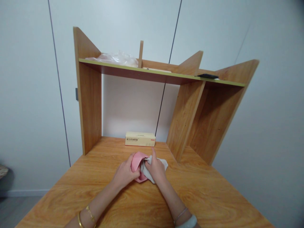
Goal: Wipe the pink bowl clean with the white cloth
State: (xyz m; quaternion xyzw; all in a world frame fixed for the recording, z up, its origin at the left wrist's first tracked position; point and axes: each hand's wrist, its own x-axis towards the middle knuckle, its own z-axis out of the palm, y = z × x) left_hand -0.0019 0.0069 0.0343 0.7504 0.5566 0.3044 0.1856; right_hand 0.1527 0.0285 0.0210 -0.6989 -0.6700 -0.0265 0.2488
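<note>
Pink vessel with a faceted rim, smooth-walled (137,159) — one, held tilted above the middle of the worktop, about midway between its left and right edges, mouth turned toward the right edge. Whether its underside touches the surface cannot be told.

Left hand (124,171): gripping the vessel, fingers around the outer wall, thumb at the near rim. Gold bangle (79,220) and fine gold chain bracelet (90,212) on this arm.

Light grey, soft cloth (162,162): one, crumpled, partly at the vessel's mouth, the rest spread out toward the worktop's right edge.

Right hand (155,167): closed on the cloth at the vessel's mouth, one finger pointing up and away from it. Silver-coloured chain bracelet (180,214) and pale, thick bangle (188,222) on this arm.

Worktop (201,190): wood-grained, orange-brown.

Pale yellow, oblong cardboard box with dark printed characters (140,139): one, lying lengthwise along the worktop's far edge, just beyond the hands.

Wooden shelf unit with a green-edged board (91,104): standing along the far edge. On its board — clear, crumpled plastic bag (116,59) near the left end; flat whitish item (158,70) at mid-length; flat black item (208,76) toward the right end.
</note>
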